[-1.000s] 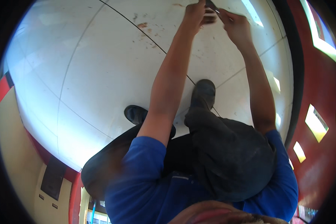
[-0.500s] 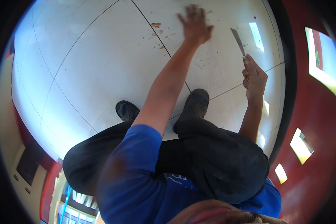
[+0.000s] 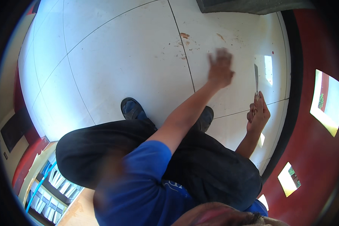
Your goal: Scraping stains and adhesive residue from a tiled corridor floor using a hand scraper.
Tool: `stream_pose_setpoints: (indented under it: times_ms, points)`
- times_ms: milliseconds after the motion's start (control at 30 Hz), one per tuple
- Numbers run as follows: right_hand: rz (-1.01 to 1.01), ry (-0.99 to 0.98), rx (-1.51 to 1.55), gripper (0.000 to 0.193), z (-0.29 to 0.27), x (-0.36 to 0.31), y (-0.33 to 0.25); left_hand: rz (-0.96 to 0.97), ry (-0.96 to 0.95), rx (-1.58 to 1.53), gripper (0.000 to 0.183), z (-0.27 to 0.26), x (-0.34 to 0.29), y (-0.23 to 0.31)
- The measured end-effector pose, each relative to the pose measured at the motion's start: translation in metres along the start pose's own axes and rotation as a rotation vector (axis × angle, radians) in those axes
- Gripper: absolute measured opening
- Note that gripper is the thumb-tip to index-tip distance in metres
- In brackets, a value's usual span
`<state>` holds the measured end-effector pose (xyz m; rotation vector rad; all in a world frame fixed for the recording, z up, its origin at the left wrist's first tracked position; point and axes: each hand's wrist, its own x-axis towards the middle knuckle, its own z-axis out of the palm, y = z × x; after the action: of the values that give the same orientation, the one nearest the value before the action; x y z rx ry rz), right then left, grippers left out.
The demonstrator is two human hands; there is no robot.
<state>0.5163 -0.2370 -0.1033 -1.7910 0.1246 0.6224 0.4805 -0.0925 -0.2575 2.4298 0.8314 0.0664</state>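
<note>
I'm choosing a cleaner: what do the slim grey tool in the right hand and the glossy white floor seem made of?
Slim grey tool: probably smooth metal, from its thin blade's dull sheen; held end unclear.
Glossy white floor: likely polished tile, given its reflections and dark joint lines.

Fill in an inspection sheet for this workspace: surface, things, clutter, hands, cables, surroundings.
Surface: pale floor with dark seams.
Things: thin metal-bladed tool, blade pointing away from the person.
Clutter: brown flakes or marks scattered beyond the left hand.
Hands: left hand open, blurred, floor contact unclear; right hand closed around the tool's handle.
Cables: nothing certain; a thin blue strip at lower left cannot be identified.
Surroundings: red wall at right, grey block at the top edge.
</note>
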Motion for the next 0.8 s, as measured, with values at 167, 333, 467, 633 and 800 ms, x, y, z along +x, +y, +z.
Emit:
stream_pose_setpoints:
  times_ms: [167, 333, 467, 633, 800]
  points:
    - [-0.122, 0.011, 0.021, 0.038, -0.002, 0.003, -0.014, 0.406, 0.145, -0.288, 0.061, 0.026, 0.026, -0.02]
    - [0.082, 0.2, -0.123, 0.033, -0.058, -0.023, 0.034, 0.385, -0.018, 0.154, 0.075, -0.025, -0.056, -0.091]
    - [0.254, 0.061, -0.391, 0.033, -0.061, -0.052, 0.069, 0.325, 0.039, 0.302, 0.062, -0.016, -0.026, -0.049]
    - [0.037, -0.122, -0.835, 0.029, -0.022, -0.072, 0.08, 0.122, -0.119, 0.037, 0.056, -0.026, 0.048, -0.007]
    - [-0.369, -0.137, -0.833, 0.025, 0.022, -0.038, 0.095, 0.488, 0.22, -0.245, 0.019, -0.076, 0.067, -0.073]
